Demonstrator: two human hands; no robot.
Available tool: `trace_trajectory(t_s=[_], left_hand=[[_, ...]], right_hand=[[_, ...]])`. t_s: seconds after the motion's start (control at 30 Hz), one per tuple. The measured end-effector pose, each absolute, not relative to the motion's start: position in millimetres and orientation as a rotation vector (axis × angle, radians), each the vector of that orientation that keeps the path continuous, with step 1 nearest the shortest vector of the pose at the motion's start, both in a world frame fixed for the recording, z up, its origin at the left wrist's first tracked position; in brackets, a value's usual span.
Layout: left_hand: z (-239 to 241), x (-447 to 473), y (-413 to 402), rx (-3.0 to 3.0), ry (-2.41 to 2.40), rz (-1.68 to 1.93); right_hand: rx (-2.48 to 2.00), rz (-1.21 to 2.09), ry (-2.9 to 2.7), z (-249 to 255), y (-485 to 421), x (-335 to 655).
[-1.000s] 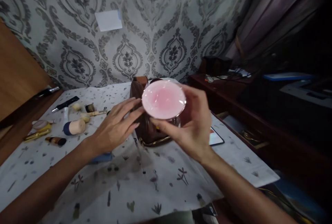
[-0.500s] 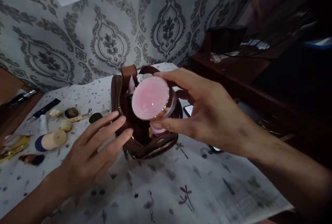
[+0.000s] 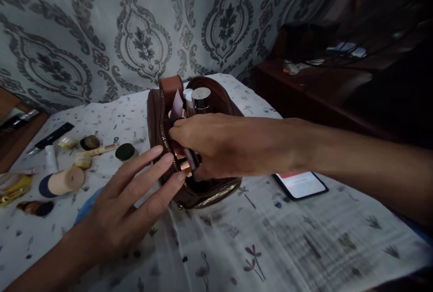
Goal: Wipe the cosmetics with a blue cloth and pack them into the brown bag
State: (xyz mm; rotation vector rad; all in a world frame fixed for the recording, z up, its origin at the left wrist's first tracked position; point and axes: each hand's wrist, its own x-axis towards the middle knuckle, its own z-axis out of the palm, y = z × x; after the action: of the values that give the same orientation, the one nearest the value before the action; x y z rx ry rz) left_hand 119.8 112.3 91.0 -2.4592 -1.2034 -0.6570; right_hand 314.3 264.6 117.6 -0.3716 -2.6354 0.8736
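My right hand [image 3: 219, 145] reaches down into an open brown toiletry bag [image 3: 233, 102], with its fingers closed round a pink jar [image 3: 191, 159]. Only a pinkish-grey edge and a gold glint of the jar show below the fingers. My left hand [image 3: 131, 206] is open, its fingers stretched out and the fingertips touching the bag's zipped left edge. At the back of the bag stand a silver-capped bottle [image 3: 200, 95], a white-capped bottle [image 3: 188, 94] and a pale pink tube [image 3: 177, 106]. My right hand hides the rest of the contents.
Left of the bag lie a dark green-lidded jar [image 3: 125, 152], a beige bottle with a dark blue end [image 3: 62, 181], a brush [image 3: 98, 150] and several small cosmetics. A lit phone [image 3: 301, 184] lies to the right. Behind stands a patterned wall [image 3: 189, 8].
My right hand has lowered the pink jar from above the bag into it. My left fingertips have shifted slightly right onto the bag's edge. The view has shifted, showing more of the phone.
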Motion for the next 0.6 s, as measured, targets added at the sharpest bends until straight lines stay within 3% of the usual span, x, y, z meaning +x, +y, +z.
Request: trace_trajectory(t_s=[0.23, 0.37, 0.5, 0.6], left_hand=[[90.3, 114.8, 117.1, -2.481, -1.11, -0.662], [89.3, 115.8, 117.3, -2.464, -1.113, -0.642], [90.2, 116.7, 117.6, -2.479, -1.086, -0.648], [91.9, 117.7, 117.3, -2.486, -1.063, -0.635]], right_hand=[[-0.803, 0.785, -1.951, 49.8, 272.4, 282.4], [-0.774, 0.713, -1.941, 28.0, 281.4, 275.9], [-0.661, 0.618, -2.247, 56.0, 282.1, 279.0], [-0.527, 0.537, -2.879, 103.9, 270.7, 275.8]])
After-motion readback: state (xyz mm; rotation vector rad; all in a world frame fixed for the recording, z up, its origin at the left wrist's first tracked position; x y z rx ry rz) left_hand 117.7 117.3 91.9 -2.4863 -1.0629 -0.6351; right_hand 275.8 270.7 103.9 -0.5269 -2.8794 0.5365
